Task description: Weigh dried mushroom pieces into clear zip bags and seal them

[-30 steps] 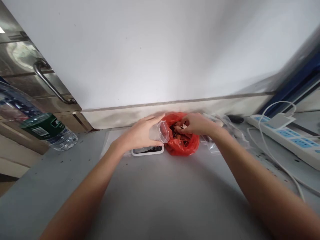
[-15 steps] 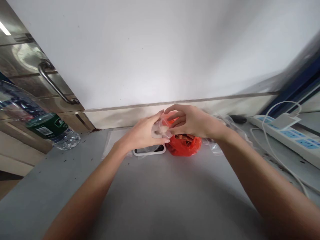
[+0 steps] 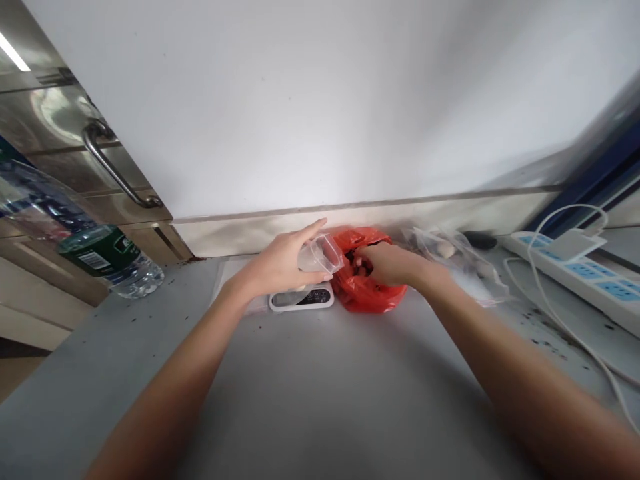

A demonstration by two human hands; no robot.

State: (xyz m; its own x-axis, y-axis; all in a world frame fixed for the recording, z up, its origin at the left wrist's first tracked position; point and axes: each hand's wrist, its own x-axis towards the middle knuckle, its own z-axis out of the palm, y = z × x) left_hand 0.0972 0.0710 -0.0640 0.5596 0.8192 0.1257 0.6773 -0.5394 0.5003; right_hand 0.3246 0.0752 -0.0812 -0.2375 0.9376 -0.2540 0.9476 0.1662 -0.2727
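Observation:
My left hand (image 3: pixel 283 265) holds a small clear zip bag (image 3: pixel 320 253) with its mouth held open, just above a small white digital scale (image 3: pixel 301 298). My right hand (image 3: pixel 387 262) reaches down into an open red plastic bag (image 3: pixel 373 293) beside the scale, its fingers curled inside among dark and pale pieces. Whether those fingers hold anything is hidden by the bag.
A water bottle (image 3: pixel 95 250) lies at the left on the grey counter (image 3: pixel 320 393). Clear plastic bags (image 3: pixel 455 257) lie right of the red bag. A white power strip (image 3: pixel 585 277) with a charger and cable (image 3: pixel 565 327) runs along the right. A steel door handle (image 3: pixel 117 170) is at upper left.
My right hand was at the mouth of the clear zip bag half a second ago; it has dropped back into the red bag. The left hand still holds the zip bag open.

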